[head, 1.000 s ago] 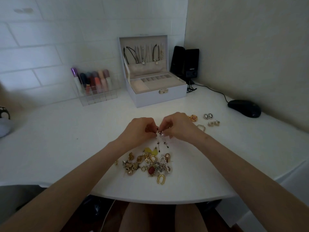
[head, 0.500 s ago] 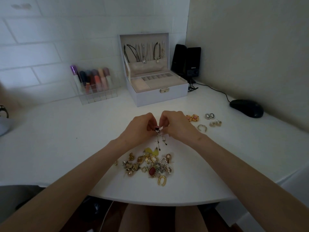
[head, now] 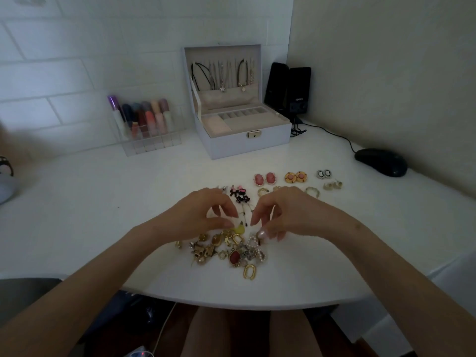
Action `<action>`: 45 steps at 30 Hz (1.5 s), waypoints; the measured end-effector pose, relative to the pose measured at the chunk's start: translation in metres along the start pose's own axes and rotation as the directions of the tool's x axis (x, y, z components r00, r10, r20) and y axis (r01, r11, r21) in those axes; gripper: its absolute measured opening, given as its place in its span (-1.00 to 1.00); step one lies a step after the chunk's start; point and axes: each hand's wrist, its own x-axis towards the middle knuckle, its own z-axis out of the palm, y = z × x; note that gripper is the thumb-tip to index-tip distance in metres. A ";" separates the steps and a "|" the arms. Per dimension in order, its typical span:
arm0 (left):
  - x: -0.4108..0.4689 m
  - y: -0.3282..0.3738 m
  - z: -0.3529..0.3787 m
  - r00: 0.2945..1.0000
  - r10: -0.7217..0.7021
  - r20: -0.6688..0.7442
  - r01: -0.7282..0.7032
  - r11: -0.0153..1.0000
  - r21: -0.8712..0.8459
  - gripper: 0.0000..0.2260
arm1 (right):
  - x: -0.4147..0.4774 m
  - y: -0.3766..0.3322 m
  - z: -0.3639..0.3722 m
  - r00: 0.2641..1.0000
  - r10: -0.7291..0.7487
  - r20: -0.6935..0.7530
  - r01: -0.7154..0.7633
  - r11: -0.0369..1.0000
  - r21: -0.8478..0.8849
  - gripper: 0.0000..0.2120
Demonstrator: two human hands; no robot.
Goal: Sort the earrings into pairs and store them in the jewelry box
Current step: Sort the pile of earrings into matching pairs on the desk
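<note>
Gold unsorted earrings (head: 226,249) lie heaped before the jewelry box (head: 242,148), several pairs (head: 269,178) laid nearer it, none stored that I see; my left hand (head: 203,212) hovers loose and empty, and whether my right hand (head: 288,215) grasps anything I cannot tell.

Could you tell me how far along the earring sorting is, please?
Done: pairs laid out on the table, like the pink pair and black dangly pair. In hand: left hand and right hand hover over the unsorted pile. Left: that pile; the jewelry box shows no earrings.
</note>
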 end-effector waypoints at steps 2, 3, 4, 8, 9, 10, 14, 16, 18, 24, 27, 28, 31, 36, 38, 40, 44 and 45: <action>-0.002 0.000 0.003 1.000 -0.018 0.025 0.017 1.000 0.026 -0.87 | -0.001 0.000 0.005 0.999 0.019 0.037 -0.019 1.000 0.013 -0.83; -0.003 0.000 0.003 0.999 -0.017 0.031 0.016 0.999 0.028 -0.87 | -0.001 -0.001 0.007 0.999 0.023 0.042 -0.024 0.999 0.023 -0.82; -0.004 0.000 0.004 0.999 -0.011 0.037 0.010 1.000 0.026 -0.88 | -0.002 -0.001 0.009 0.999 0.024 0.044 -0.026 0.999 0.033 -0.83; -0.008 0.001 0.002 0.997 -0.001 0.080 0.001 1.000 0.003 -0.91 | -0.004 -0.002 0.013 0.997 0.007 0.075 -0.014 0.995 0.099 -0.85; -0.009 0.001 0.001 0.996 -0.002 0.093 0.002 1.000 -0.003 -0.91 | -0.004 -0.003 0.014 0.997 0.000 0.078 -0.008 0.994 0.105 -0.86; -0.010 0.001 0.000 0.994 -0.003 0.106 0.004 1.000 -0.011 -0.91 | -0.004 -0.003 0.015 0.997 -0.006 0.080 -0.002 0.994 0.105 -0.85; -0.016 0.000 0.000 0.991 -0.015 0.135 0.021 0.999 -0.043 -0.91 | -0.004 -0.005 0.018 0.996 -0.023 0.089 0.013 0.994 0.106 -0.84; -0.018 -0.001 0.000 0.990 -0.021 0.138 0.029 0.998 -0.053 -0.92 | -0.004 -0.004 0.016 0.998 -0.027 0.061 0.019 0.992 0.125 -0.84; -0.020 -0.002 -0.001 0.989 -0.022 0.148 0.031 0.998 -0.060 -0.90 | -0.001 -0.003 0.015 0.999 -0.033 -0.025 0.036 0.992 0.120 -0.85; -0.023 -0.001 -0.007 0.992 -0.026 0.121 0.036 0.997 -0.074 -0.89 | 0.008 -0.004 0.019 0.988 -0.062 -0.138 0.063 0.998 0.006 -0.86; -0.023 0.000 -0.009 0.995 -0.020 0.094 0.028 0.995 -0.092 -0.90 | 0.006 -0.004 0.017 0.993 -0.062 -0.096 0.061 0.998 -0.020 -0.87; -0.024 0.000 -0.010 0.996 -0.018 0.087 0.027 0.995 -0.095 -0.90 | 0.004 -0.004 0.016 0.994 -0.065 -0.082 0.063 0.998 -0.025 -0.87; -0.026 -0.002 -0.011 0.998 -0.009 0.066 0.014 0.996 -0.086 -0.91 | -0.002 -0.005 0.013 0.996 -0.080 -0.042 0.080 0.997 -0.014 -0.87; -0.030 -0.005 -0.016 0.998 0.000 0.068 0.005 0.997 -0.082 -0.88 | -0.011 -0.006 0.015 0.992 -0.121 0.039 0.123 0.990 -0.074 -0.84; -0.031 -0.006 -0.016 0.997 0.001 0.080 0.005 0.997 -0.079 -0.87 | -0.012 -0.005 0.017 0.991 -0.124 0.048 0.128 0.988 -0.090 -0.86; -0.033 -0.008 -0.017 0.997 0.007 0.077 -0.001 0.997 -0.075 -0.88 | -0.012 -0.004 0.019 0.991 -0.123 0.043 0.127 0.985 -0.113 -0.88; -0.039 -0.007 -0.017 0.994 0.044 0.097 -0.036 0.996 -0.083 -0.87 | -0.013 -0.002 0.018 0.993 -0.112 0.028 0.115 0.983 -0.141 -0.90; -0.040 -0.007 -0.016 0.993 0.050 0.103 -0.042 0.996 -0.079 -0.88 | -0.013 -0.002 0.017 0.993 -0.113 0.028 0.116 0.982 -0.151 -0.90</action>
